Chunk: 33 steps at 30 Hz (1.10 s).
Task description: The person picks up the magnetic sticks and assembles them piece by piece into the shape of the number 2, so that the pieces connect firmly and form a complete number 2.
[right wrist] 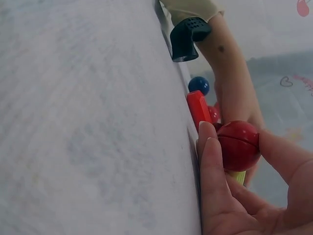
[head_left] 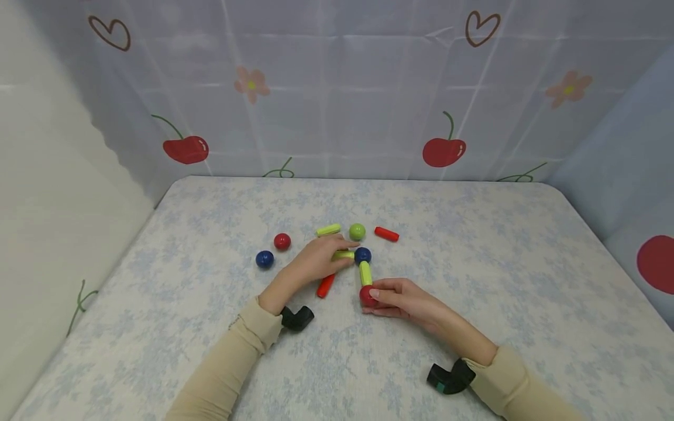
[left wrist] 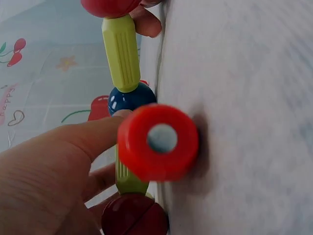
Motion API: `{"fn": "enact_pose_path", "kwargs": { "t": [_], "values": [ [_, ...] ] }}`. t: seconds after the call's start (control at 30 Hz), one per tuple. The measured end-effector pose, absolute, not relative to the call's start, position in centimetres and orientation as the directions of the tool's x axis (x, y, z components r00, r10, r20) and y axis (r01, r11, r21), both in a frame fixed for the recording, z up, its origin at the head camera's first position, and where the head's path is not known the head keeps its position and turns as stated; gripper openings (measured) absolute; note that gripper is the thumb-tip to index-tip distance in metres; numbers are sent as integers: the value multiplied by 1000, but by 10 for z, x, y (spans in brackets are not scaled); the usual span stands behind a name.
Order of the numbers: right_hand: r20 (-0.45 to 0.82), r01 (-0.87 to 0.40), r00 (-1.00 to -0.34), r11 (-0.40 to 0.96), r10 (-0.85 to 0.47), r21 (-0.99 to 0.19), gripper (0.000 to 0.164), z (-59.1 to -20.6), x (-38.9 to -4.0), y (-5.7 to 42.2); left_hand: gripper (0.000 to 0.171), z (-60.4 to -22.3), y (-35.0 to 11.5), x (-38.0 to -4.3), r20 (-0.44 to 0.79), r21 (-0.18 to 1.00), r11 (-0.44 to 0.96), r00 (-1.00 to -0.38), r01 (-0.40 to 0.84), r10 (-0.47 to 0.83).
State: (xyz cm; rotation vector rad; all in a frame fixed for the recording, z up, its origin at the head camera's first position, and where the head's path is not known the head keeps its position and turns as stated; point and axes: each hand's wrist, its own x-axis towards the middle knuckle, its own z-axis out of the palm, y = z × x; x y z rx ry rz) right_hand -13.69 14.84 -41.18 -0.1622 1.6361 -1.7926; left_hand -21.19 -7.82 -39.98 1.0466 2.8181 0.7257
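Observation:
My right hand point(head_left: 404, 302) pinches a red ball point(head_left: 364, 297) between thumb and fingers. A yellow-green ridged rod point(head_left: 365, 273) runs from that ball to a dark blue ball point(head_left: 363, 255). Beside the blue ball, my left hand point(head_left: 315, 258) grips a second yellow-green rod point(head_left: 344, 255), which meets the blue ball at its side. In the left wrist view another red ball point(left wrist: 134, 215) sits at this rod's other end; the left hand hides it in the head view. A loose red rod point(head_left: 325, 286) lies by the left hand, its round silvery end facing the left wrist camera.
Behind the hands lie a yellow-green rod point(head_left: 329, 230), a green ball point(head_left: 357, 231) and a red rod point(head_left: 387, 234). To the left are a red ball point(head_left: 282, 241) and a blue ball point(head_left: 265, 259). A patterned cloth covers the table point(head_left: 526, 263); printed curtains point(head_left: 337, 105) surround it.

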Motion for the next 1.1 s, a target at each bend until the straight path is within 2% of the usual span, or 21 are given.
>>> {"fn": "enact_pose_path", "kwargs": {
  "t": [0.1, 0.2, 0.33, 0.53, 0.77, 0.93, 1.1],
  "values": [
    [-356, 406, -752, 36, -555, -913, 56, -412, -136, 148, 39, -391, -84, -206, 181, 401, 681, -781, 613, 597],
    [-357, 404, -753, 39, -553, -914, 57, -412, -135, 148, 29, -383, -94, -196, 214, 380, 720, -812, 581, 543],
    [-362, 403, -757, 48, -544, -914, 57, -411, -136, 148, 14, -379, -104, -178, 161, 370, 771, -853, 519, 497],
    [-372, 408, -758, 56, -536, -911, 57, -409, -136, 147, 24, -389, -112, -157, 58, 327, 795, -850, 512, 524],
    [-366, 412, -754, 42, -545, -910, 57, -412, -136, 147, 14, -396, -114, -155, 47, 413, 742, -826, 529, 562],
    [-352, 409, -753, 24, -556, -912, 55, -413, -136, 148, 14, -396, -111, -154, 53, 541, 640, -781, 546, 622],
    [-327, 394, -751, 8, -573, -919, 53, -413, -135, 148, 13, -394, -108, -151, 70, 579, 600, -767, 552, 638]
  ]
}}
